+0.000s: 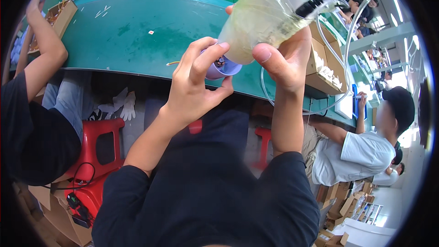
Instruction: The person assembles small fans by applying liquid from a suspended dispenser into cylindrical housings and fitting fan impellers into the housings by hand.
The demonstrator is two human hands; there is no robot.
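Note:
In my left hand (194, 80) is a small lavender cup-shaped housing (225, 71), gripped between thumb and fingers. Dark and metallic parts show inside its open top. A short length of coloured wire (173, 63) sticks out to the left of that hand. My right hand (290, 61) is wrapped round a large translucent, yellowish bottle (256, 20) covered in wrinkled clear tape. The bottle is tilted, its lower end right at the housing and hiding part of it. A black fitting (310, 7) joins the bottle to a clear hose (350, 41).
A green worktable (132, 32) carries white slivers (103, 12) and a small label (151, 32). Boxes of parts stand at left (64, 18) and right (315, 71). Co-workers sit on both sides, one arm (45, 41) reaching in at left. Red stools (103, 144) stand below.

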